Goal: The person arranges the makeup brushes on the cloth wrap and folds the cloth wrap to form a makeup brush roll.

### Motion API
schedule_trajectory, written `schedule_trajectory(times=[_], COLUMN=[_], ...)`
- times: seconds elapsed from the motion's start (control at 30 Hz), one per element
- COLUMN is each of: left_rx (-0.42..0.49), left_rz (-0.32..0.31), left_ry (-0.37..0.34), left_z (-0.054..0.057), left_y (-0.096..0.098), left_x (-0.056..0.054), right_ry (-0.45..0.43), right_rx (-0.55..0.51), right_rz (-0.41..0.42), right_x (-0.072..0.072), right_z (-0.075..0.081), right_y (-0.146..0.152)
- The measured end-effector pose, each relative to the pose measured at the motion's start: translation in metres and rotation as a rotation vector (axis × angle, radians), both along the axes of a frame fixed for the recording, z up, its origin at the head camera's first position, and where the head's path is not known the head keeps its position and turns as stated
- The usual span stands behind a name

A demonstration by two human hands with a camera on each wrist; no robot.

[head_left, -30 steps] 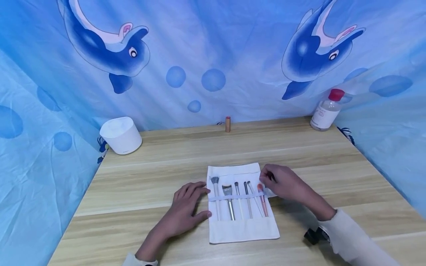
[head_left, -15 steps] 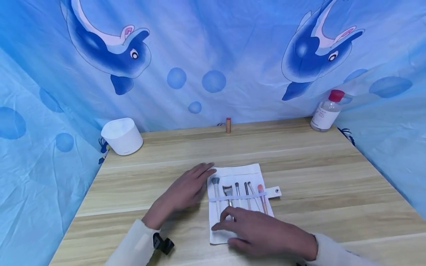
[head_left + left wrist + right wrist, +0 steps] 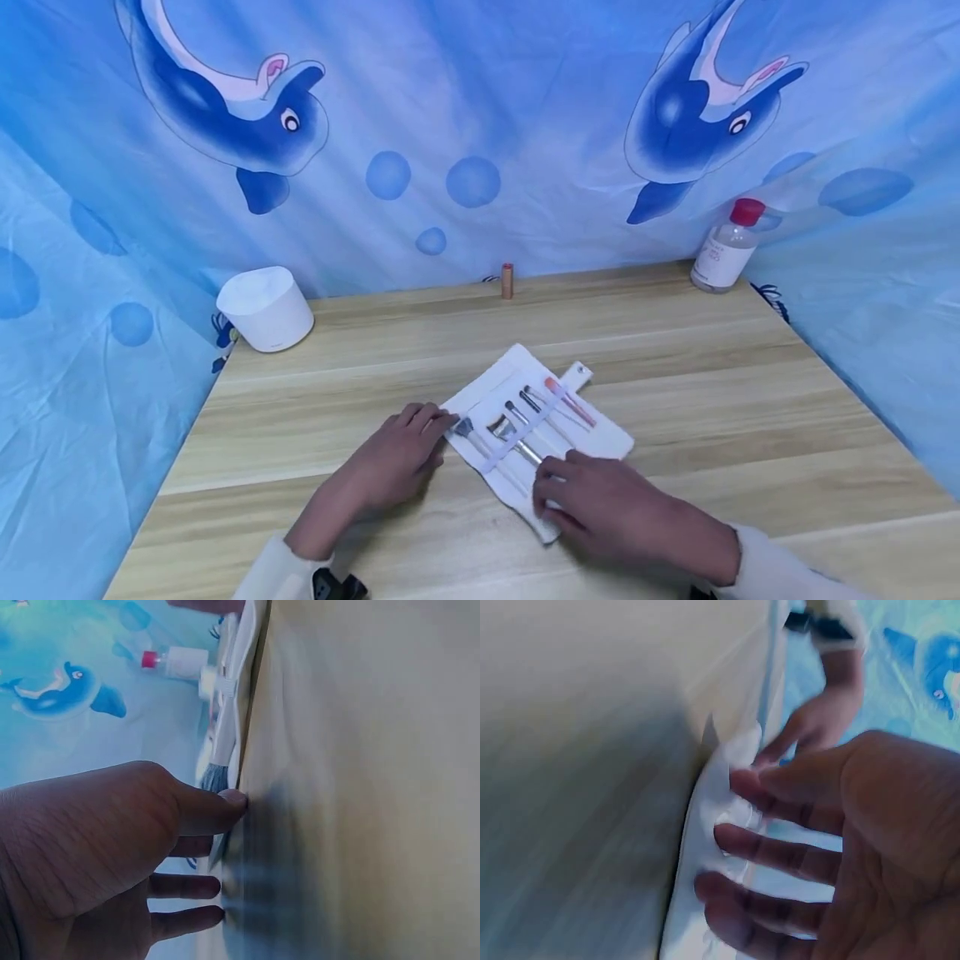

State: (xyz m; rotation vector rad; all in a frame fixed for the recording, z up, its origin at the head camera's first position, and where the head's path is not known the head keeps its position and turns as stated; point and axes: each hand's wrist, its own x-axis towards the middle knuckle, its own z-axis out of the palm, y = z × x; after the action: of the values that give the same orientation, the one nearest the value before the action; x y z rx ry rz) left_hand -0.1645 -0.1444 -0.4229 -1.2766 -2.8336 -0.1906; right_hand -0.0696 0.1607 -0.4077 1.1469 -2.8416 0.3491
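A white cloth makeup brush roll (image 3: 483, 390) lies unrolled and turned at an angle on the table. Several makeup brushes sit side by side under its elastic band, among them a fluffy grey one (image 3: 215, 777), a wide flat one (image 3: 525, 451) and an orange-tipped one (image 3: 573, 404). At the roll's left corner my left hand (image 3: 396, 457) pinches the cloth between thumb and index finger. My right hand (image 3: 600, 504) holds the near edge with curled fingers, covering part of the cloth there; in the right wrist view its fingertips (image 3: 731, 836) meet the cloth.
A white round-sided container (image 3: 266, 310) stands at the table's back left. A small copper-coloured tube (image 3: 507, 282) is upright at the back middle, and a red-capped bottle (image 3: 723, 250) at the back right. A blue dolphin-print curtain (image 3: 427, 100) hangs behind.
My right hand has come from the roll's right side, over the brushes, to its near edge. The brush roll has turned anticlockwise, its snap tab now pointing up and right.
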Motion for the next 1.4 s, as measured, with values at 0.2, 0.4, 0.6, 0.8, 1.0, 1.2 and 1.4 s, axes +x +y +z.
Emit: schedule_trajectory(times=[0.2, 0.4, 0.6, 0.8, 1.0, 1.2, 1.4], left_rx=[0.050, 0.108, 0.165, 0.327, 0.429, 0.392, 0.314], left_rz=[-0.051, -0.074, -0.023, 0.083, 0.175, 0.159, 0.132], left_ry=[0.056, 0.112, 0.052, -0.148, -0.200, -0.071, 0.038], left_z=[-0.003, -0.007, -0.007, -0.009, -0.015, -0.019, -0.020], left_y=[0.002, 0.012, 0.018, 0.022, 0.027, 0.029, 0.028], left_x=[0.030, 0.048, 0.049, 0.048, 0.039, 0.038, 0.041], right_ry=[0.109, -0.018, 0.092, 0.099, 0.108, 0.143, 0.262], right_rx=[0.113, 0.031, -0.044, -0.146, -0.170, -0.062, 0.012], right_rz=[-0.134, -0.147, -0.125, -0.172, -0.250, -0.243, -0.147], right_x=[-0.016, -0.027, -0.030, -0.034, -0.042, -0.046, -0.045], right_z=[-0.007, -0.012, -0.020, -0.018, -0.016, -0.018, -0.020], right_y=[0.030, 0.055, 0.062, 0.060, 0.055, 0.048, 0.047])
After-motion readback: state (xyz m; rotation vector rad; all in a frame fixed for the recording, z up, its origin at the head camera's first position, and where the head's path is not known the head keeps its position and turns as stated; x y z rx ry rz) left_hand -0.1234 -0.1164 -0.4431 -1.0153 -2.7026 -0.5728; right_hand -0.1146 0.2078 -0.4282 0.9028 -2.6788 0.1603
